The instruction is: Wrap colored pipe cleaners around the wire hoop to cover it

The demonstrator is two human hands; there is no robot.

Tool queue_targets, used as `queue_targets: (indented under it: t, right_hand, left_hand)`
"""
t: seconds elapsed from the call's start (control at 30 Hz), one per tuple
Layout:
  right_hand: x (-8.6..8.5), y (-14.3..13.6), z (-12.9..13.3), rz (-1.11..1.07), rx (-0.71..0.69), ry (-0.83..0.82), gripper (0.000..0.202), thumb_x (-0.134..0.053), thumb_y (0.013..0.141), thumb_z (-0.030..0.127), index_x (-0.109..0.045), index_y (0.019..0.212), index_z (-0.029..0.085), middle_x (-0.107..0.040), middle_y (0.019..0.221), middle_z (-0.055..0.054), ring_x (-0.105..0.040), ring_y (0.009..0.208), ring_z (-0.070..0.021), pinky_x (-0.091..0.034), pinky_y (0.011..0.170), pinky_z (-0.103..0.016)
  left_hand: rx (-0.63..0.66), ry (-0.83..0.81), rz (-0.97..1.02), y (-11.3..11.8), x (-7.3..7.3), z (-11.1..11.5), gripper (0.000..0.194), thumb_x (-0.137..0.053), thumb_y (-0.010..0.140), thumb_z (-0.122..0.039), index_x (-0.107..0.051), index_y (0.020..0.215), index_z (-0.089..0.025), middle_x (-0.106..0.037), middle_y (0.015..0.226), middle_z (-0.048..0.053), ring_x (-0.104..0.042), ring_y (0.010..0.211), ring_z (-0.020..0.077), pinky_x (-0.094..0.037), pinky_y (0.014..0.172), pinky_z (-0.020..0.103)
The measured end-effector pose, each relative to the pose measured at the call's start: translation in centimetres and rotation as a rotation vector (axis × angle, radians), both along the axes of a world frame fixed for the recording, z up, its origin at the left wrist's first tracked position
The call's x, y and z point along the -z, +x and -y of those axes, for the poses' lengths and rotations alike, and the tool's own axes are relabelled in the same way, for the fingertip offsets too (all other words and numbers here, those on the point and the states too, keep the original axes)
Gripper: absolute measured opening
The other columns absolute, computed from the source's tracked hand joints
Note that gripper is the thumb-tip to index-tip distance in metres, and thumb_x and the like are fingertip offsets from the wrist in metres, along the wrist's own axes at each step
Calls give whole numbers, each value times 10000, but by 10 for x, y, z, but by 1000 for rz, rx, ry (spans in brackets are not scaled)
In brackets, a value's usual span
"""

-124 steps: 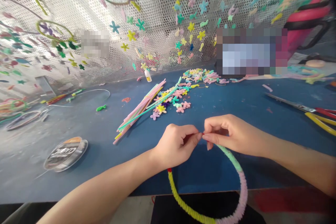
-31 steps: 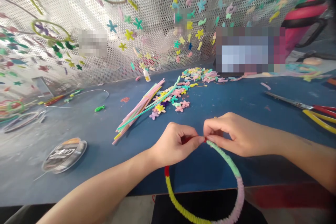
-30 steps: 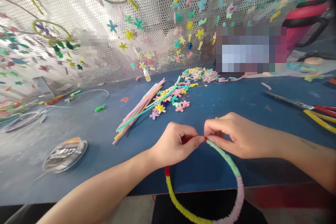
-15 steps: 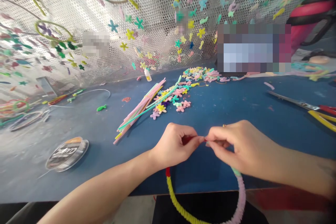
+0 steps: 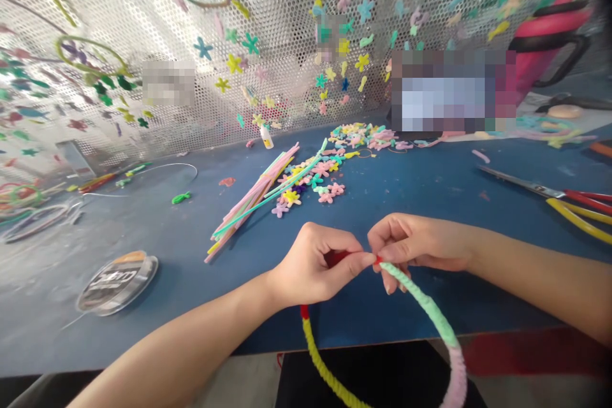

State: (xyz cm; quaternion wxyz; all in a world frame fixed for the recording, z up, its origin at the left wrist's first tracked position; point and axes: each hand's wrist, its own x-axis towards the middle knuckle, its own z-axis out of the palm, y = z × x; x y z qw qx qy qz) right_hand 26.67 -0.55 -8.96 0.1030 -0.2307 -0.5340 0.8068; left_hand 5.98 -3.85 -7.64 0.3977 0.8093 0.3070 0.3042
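Note:
A ring wrapped in fuzzy pipe cleaner [image 5: 424,301] hangs between my hands over the table's front edge. Its visible stretches are red, yellow, mint green and pale pink; the bottom runs out of view. My left hand [image 5: 321,264] is closed on the red part, thumb and forefinger pinched at its end. Right against those fingertips, my right hand [image 5: 406,245] pinches the small red bit where red meets mint green. My left fingers cover much of the red part.
Beyond my hands lie a bundle of pipe cleaners [image 5: 253,201] and a pile of small fuzzy flowers [image 5: 329,169]. Scissors [image 5: 545,190] rest at right, a clear spool of line [image 5: 117,282] at left. A small white bottle [image 5: 266,137] stands by the perforated metal panel [image 5: 282,64].
My right hand has turned and shifted its fingers around the join, so the mint green stretch now shows. The ring's right side has swung outward. My left hand keeps its hold.

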Motion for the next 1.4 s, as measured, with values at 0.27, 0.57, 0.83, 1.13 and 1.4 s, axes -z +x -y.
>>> queue_targets:
  t: [0.27, 0.57, 0.83, 1.13, 1.4]
  right_hand:
    - [8, 0, -3, -51, -121, -42, 200, -659, 759, 285, -599, 790, 97, -722, 742, -86, -667, 626, -107, -483, 527, -151]
    - [4, 1, -3, 16, -155, 40, 166, -649, 757, 257, -595, 769, 100, -719, 722, -59, -655, 574, -96, -478, 516, -150]
    - [-1, 3, -4, 80, -93, 133, 144, -655, 752, 237, -611, 770, 102, -720, 713, -59, -640, 564, -86, -482, 537, -160]
    - [-2, 5, -6, 61, -149, 112, 185, -612, 798, 282, -621, 810, 98, -725, 784, -84, -665, 634, -105, -501, 559, -170]
    - [-2, 3, -3, 74, -113, 123, 149, -630, 775, 247, -616, 770, 98, -724, 732, -72, -652, 588, -88, -485, 541, -150]
  left_hand:
    - [91, 24, -12, 3, 0, 3, 237, -569, 800, -277, -639, 686, -82, -493, 512, 1, -349, 466, 53, -288, 445, 191]
    - [115, 39, -37, 3, 2, 4, 227, -566, 801, -273, -641, 695, -87, -486, 514, -7, -353, 471, 51, -288, 450, 185]
    - [57, -18, -83, 5, 3, 3, 304, -521, 827, -300, -589, 622, -86, -365, 490, -42, -262, 470, 45, -239, 436, 188]
    - [74, -19, -69, 3, 0, 4, 299, -516, 831, -313, -621, 670, -84, -401, 499, -31, -279, 474, 51, -249, 442, 197]
    - [67, -34, -91, 4, 3, 4, 292, -524, 826, -303, -611, 654, -84, -372, 493, -41, -260, 478, 49, -239, 447, 195]
